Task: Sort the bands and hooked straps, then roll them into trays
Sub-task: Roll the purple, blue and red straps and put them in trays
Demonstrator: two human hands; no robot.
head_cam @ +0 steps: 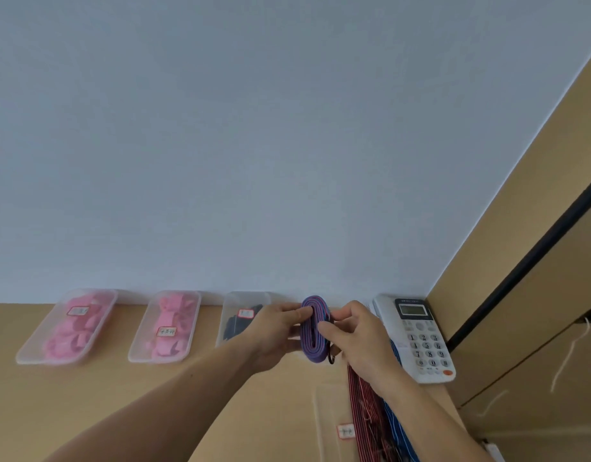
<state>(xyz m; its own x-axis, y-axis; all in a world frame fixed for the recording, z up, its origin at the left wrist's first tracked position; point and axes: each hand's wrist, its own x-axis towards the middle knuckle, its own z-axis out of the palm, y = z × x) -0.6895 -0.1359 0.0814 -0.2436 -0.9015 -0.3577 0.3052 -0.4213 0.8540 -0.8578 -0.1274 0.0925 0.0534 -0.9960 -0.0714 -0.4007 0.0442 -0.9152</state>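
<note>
We face a plain pale blue-grey wall (287,128), evenly lit, filling most of our view. Its foot meets the back edge of a tan wooden desk surface (104,401). Along the right edge rises a tan wooden side panel (537,161) crossed by a black strip (520,270). A white push-button telephone (420,341) sits in the back right corner.
</note>
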